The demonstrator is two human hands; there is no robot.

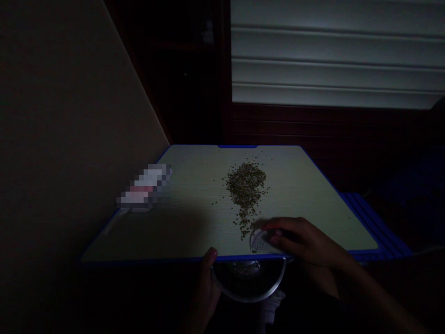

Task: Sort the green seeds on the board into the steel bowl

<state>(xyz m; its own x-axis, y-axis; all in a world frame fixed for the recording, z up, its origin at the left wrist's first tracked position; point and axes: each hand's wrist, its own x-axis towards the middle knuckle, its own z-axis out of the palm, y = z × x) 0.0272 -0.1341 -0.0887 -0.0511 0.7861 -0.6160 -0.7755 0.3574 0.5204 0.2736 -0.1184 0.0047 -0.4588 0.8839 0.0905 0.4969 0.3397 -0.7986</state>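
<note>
So on the far left of the desk [181, 227] there's a blurred-out object [144, 188], can't tell what. My left hand [206, 290] is gripping the rim of a steel bowl [248, 283] right under the desk's near edge. Little seeds [246, 195] sit in a loose heap mid-desk, trailing toward that edge. My right hand [299, 241] is curled, holding a white card [260, 243] against the tail of the seeds.

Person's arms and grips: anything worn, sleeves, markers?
Both grips look bare: the right grip and the left grip show no gloves, and no rings or bands can be made out. The right forearm shows no sleeve, cable or marking where lit. The left forearm is lost in shadow, so a sleeve there can't be ruled out.
</note>
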